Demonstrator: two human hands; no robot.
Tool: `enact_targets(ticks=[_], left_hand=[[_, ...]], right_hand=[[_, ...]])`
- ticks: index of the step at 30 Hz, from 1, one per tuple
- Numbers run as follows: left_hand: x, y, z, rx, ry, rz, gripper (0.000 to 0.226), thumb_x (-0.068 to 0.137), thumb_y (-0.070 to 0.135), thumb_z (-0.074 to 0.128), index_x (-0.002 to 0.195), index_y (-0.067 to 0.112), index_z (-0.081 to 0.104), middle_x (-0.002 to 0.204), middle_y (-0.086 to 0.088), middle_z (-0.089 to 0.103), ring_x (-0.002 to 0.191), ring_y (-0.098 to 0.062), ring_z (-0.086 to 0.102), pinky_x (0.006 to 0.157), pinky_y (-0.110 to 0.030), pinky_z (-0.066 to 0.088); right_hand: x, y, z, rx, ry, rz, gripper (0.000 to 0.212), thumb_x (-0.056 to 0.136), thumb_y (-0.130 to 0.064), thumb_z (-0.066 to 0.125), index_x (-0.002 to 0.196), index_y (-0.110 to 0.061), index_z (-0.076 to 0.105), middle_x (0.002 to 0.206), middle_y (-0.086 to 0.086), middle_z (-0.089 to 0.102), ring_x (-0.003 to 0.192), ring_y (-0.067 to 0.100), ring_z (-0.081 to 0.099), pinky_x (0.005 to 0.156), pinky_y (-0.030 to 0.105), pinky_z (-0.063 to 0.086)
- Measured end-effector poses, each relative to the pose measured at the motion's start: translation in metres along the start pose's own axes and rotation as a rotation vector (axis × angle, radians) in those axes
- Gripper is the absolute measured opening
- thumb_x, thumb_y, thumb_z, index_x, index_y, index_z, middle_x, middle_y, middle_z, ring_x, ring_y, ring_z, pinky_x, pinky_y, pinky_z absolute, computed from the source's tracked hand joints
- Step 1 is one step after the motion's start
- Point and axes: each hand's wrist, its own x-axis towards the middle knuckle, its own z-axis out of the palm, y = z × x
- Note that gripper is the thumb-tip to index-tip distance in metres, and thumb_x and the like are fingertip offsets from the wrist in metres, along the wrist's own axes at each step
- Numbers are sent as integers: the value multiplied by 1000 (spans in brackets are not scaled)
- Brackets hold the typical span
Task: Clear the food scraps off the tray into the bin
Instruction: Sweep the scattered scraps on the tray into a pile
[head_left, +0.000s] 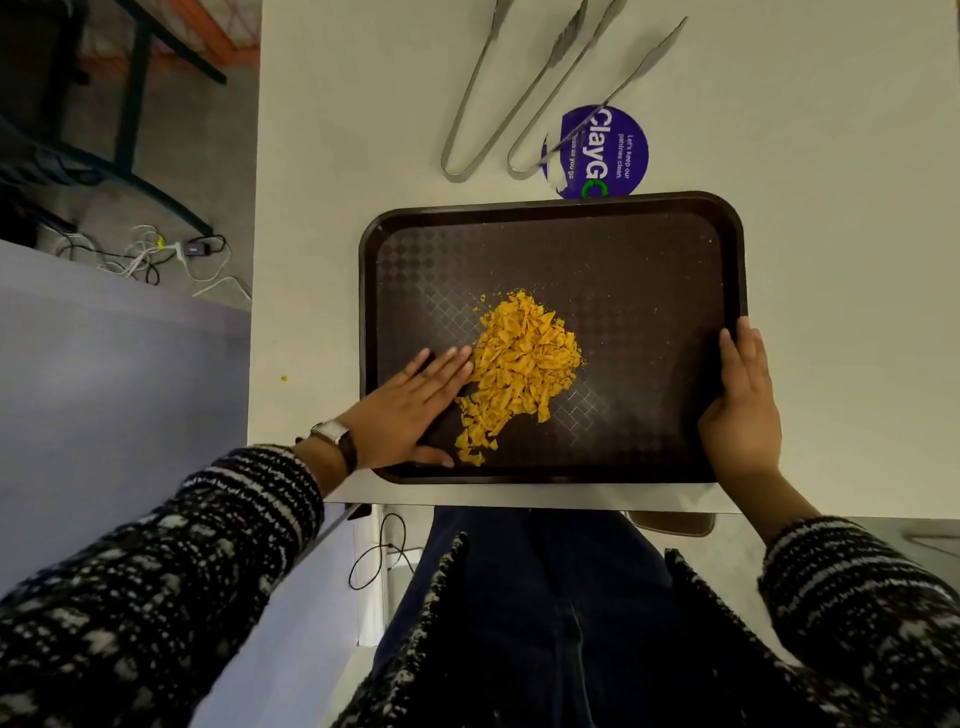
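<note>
purple round sticker (597, 150) on table | "ClayGo" | "Let's keep our pantries clean." | "Clean as you go", partly hidden

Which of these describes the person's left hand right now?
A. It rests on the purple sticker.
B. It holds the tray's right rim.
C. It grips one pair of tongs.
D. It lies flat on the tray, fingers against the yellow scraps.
D: the left hand lies with straight fingers on the tray, its fingertips against the yellow scraps; it is the right hand that holds the right rim.
</note>
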Motion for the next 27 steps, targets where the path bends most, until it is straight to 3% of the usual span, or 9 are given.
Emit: enact_targets(ticks=[4,7,11,15,21,27], left_hand=[[26,9,-9,85,2,61,113,72,85,22,145,7,-15,155,-11,-18,143,-18,-24,116,-38,-18],[48,22,-17,78,44,15,115,71,85,22,143,7,-20,153,-15,-8,141,-19,-27,115,-40,-18],[65,25,-28,-52,164,-135,113,73,82,28,143,7,-21,152,-14,-13,139,-16,-31,114,-36,-22],[52,27,-27,-57,171,-92,112,75,78,33,144,7,-19,153,-13,-17,140,-15,-30,114,-36,-23],[30,55,-4,-71,165,-123,112,74,81,29,142,11,-26,149,-5,-37,141,-18,-27,112,-44,-24],[58,64,-4,-74,238,-219,108,77,76,31,142,12,-27,149,-4,-38,140,-16,-29,110,-50,-24]], right_hand=[[0,1,2,-3,12,-6,72,80,21,37,146,-6,27,157,9,18,146,25,13,115,34,20],[0,1,1,0,17,-4,73,79,20,36,146,-6,26,157,9,18,146,25,13,115,34,20],[-1,1,0,6,23,-16,74,78,21,36,146,-6,27,157,10,18,146,25,14,115,34,20],[0,3,1,14,18,-18,73,79,21,36,146,-6,27,157,9,18,146,25,13,116,37,22],[0,4,2,25,18,-20,72,80,20,36,146,-6,28,157,10,18,145,25,14,114,44,29],[0,5,3,4,22,-21,72,80,20,34,146,-8,28,157,7,18,146,24,13,112,37,29]])
